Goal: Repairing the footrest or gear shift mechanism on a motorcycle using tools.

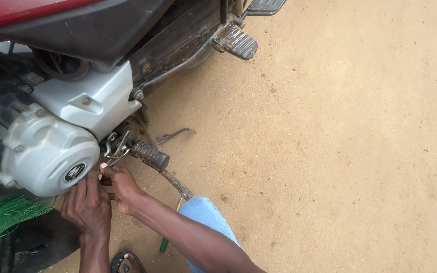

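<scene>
- The left hand [88, 205] sits under the lower edge of the silver engine cover [46, 154]. Its fingers [83, 188] are curled inward and press against the right hand. What they hold, if anything, is hidden; whether they clench a part cannot be told.
- The right hand [122, 186] lies just beside the left hand, touching it. Its fingers are clenched around a small dark part at the base of the footpeg [150, 155]; the part itself is mostly covered by the hand. The thumb tip [103, 165] points up toward the cover.
- The footpeg has a ribbed black rubber sleeve and juts out from the frame, tilted down toward the ground.
- Bent steel spring wires [117, 145] hang between the cover and the footpeg, just above the right thumb.
- A rusty lever [178, 186] runs from the footpeg down toward the knee [206, 215], which is clad in blue denim.
- A thin metal arm [176, 134] lies over the ground [340, 151] behind the footpeg.
- A second footpeg [237, 42], ribbed and grey, sits higher up on the frame, well apart from the hands.
- A tool with a green handle [165, 244] lies on the sandy ground below the right forearm, partly hidden by the leg.
- Green bristles [1, 217] show at the left edge, near the left wrist.
- A sandal [126, 262] shows at the bottom edge.
</scene>
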